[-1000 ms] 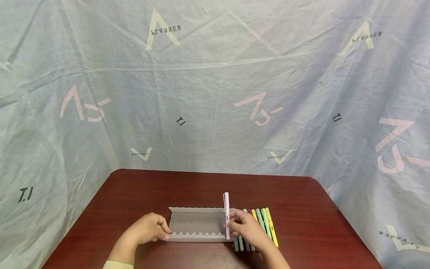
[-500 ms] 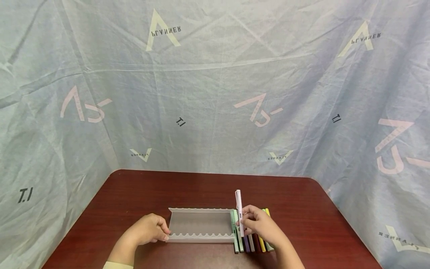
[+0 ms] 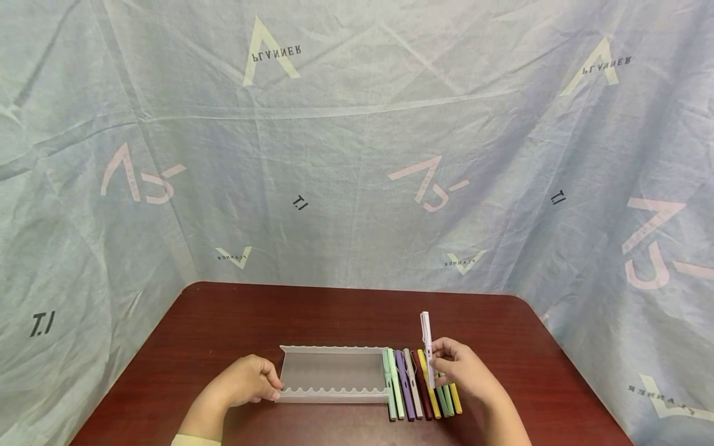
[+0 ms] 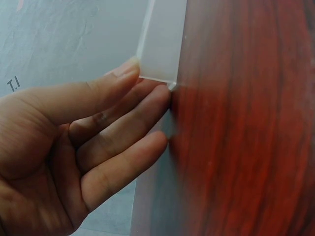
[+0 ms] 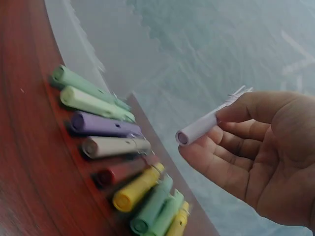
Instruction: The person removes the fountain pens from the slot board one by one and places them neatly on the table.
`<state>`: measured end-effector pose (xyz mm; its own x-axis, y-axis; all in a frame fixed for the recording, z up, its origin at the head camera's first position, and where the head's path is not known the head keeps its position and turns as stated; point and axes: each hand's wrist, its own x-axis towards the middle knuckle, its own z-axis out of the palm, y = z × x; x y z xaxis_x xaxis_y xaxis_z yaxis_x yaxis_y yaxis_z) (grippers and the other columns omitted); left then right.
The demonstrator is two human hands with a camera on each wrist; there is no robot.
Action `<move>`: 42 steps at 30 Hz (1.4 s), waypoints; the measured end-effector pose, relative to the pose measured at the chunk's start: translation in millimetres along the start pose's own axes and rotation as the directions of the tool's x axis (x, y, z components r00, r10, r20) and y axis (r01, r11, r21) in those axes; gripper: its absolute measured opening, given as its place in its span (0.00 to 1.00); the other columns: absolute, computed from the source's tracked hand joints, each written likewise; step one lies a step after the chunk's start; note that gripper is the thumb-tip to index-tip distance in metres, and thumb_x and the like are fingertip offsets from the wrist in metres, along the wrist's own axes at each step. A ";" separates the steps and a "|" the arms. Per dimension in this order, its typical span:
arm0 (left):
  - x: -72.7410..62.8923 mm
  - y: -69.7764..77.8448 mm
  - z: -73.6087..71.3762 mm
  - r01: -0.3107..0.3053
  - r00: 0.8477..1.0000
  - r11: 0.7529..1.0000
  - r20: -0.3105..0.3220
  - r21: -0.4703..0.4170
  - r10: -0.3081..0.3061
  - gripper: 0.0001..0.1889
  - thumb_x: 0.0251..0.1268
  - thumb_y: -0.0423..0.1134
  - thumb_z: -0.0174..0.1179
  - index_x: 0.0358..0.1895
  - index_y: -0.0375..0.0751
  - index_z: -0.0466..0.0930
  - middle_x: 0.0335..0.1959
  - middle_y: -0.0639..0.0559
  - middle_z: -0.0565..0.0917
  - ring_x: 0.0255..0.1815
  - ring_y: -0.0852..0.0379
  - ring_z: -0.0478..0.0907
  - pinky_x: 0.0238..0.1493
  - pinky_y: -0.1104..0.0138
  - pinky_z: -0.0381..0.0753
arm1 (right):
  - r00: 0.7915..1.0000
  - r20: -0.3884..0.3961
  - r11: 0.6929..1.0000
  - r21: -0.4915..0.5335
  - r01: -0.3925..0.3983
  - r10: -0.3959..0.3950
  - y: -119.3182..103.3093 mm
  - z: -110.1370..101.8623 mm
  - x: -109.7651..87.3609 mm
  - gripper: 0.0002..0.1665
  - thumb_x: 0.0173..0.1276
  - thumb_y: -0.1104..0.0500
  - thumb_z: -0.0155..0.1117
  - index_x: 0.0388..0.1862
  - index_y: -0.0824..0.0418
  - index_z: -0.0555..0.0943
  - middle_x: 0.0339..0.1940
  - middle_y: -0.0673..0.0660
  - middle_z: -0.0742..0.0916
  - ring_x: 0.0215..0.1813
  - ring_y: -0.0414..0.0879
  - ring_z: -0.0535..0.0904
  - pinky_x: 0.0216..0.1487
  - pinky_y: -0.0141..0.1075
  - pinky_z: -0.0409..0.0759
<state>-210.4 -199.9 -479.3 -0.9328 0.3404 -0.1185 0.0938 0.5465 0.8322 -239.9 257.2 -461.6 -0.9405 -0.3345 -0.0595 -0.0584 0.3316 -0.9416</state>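
Note:
A translucent pen tray with scalloped long edges lies on the table. My left hand pinches its near left corner; in the left wrist view the thumb presses on top with fingers beneath. My right hand holds a white pen upright above the right part of a row of pens, between thumb and fingers. In the right wrist view the pen's plain end points down past the fingertips. Beneath lie green pens, a purple pen, a beige pen, a dark red pen and yellow ones.
The row of several pens starts right against the tray's right end. The red-brown table has rounded far corners. Printed grey cloth hangs around the back and sides.
My right hand has carried the white pen rightward from over the tray's right end to above the right part of the pen row. The left hand and tray have stayed in place.

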 end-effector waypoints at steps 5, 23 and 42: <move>-0.3 0.8 -0.6 -0.007 1.000 1.000 -0.002 -0.003 0.007 0.06 0.47 0.32 0.71 0.29 0.37 0.84 0.35 0.48 0.88 0.30 0.56 0.80 0.30 0.59 0.81 | 0.999 -0.030 1.000 -0.010 -0.028 0.028 6.4 -14.7 -5.7 0.19 0.71 0.63 0.57 0.53 0.76 0.70 0.38 0.60 0.79 0.36 0.47 0.78 0.39 0.46 0.85; -0.6 2.5 -0.7 0.008 1.000 1.000 0.005 -0.001 -0.008 0.06 0.48 0.32 0.71 0.29 0.38 0.84 0.33 0.50 0.88 0.31 0.55 0.81 0.31 0.59 0.82 | 0.939 -0.211 0.944 -0.135 -0.302 0.270 40.1 -37.4 -17.6 0.15 0.62 0.70 0.54 0.47 0.75 0.74 0.30 0.61 0.81 0.29 0.50 0.78 0.31 0.46 0.84; -0.2 0.5 0.1 -0.005 1.000 1.000 -0.004 -0.001 0.005 0.06 0.46 0.32 0.71 0.29 0.37 0.84 0.32 0.50 0.87 0.29 0.55 0.79 0.29 0.60 0.80 | 0.910 -0.245 0.873 -0.283 -0.396 0.334 38.9 -28.0 -12.6 0.14 0.59 0.71 0.56 0.46 0.71 0.76 0.31 0.60 0.80 0.28 0.51 0.78 0.26 0.44 0.82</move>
<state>-210.1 -199.7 -478.9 -0.9338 0.3400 -0.1117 0.0984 0.5439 0.8334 -239.7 299.0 -488.2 -0.9577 0.0225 -0.2870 0.2270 0.6723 -0.7047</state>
